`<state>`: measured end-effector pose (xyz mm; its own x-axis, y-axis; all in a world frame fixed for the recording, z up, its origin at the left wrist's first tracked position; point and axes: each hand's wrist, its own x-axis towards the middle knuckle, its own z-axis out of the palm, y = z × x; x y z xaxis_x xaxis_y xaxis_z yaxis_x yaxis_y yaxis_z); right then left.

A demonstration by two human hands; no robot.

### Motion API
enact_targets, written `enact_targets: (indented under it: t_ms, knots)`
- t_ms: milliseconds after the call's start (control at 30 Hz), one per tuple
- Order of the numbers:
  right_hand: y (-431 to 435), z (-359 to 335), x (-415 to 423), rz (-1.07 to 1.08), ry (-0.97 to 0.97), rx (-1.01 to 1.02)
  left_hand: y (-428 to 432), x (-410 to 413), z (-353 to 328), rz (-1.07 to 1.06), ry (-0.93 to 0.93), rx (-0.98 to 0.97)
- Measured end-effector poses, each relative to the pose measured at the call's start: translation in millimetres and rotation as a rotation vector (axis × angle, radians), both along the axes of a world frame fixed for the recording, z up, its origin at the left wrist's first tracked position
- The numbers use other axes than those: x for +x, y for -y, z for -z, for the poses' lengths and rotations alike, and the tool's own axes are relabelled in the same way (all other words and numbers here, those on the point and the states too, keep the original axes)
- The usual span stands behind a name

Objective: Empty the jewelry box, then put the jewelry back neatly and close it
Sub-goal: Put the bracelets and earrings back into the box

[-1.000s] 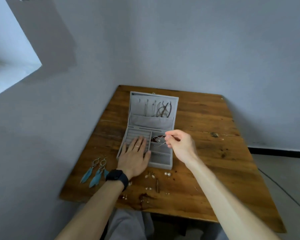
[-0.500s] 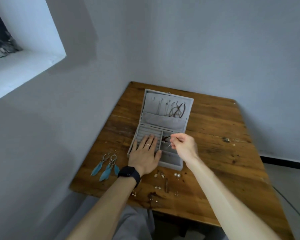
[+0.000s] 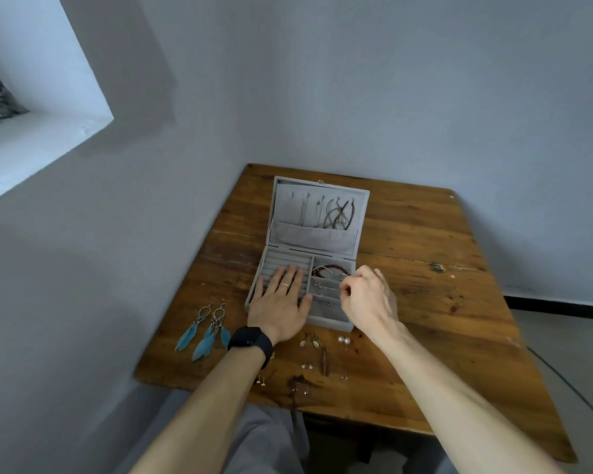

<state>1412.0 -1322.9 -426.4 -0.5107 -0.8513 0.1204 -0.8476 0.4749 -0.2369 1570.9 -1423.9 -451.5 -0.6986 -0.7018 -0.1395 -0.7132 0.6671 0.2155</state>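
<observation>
Now the right hand (image 3: 367,295) has sunk from above the jewelry box (image 3: 300,292) to the rim of its right-hand compartments, fingers pinched on something thin I cannot make out, while the left hand (image 3: 281,301) still lies spread flat on the ribbed ring rolls. Emptying looks unfinished: a reddish beaded bracelet (image 3: 332,268) remains inside the soft grey velvety box, mid-desk, while blue feather earrings (image 3: 206,331) and small studs lie along the worn wooden desk's (image 3: 442,302) near edge.

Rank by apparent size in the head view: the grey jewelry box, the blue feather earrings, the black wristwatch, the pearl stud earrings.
1. Grey jewelry box, open
2. Blue feather earrings
3. Black wristwatch; it sits nearer the camera, so its margin is unsure
4. Pearl stud earrings
</observation>
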Motion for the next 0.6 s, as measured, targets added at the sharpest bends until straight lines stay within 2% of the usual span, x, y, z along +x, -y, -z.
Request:
enact_targets:
  t_ms: [133,400,600]
  knots:
    - [0,-1,-8,0.038,0.033,0.032,1,-1,0,-0.005,0.005,0.009]
    - [-3,4,-16,-0.026,0.101,-0.002,-1,-3,1,-0.02,0.018,0.018]
    - [-15,7,-19,-0.083,0.073,0.063,-6,-3,0,-0.034,0.024,0.035]
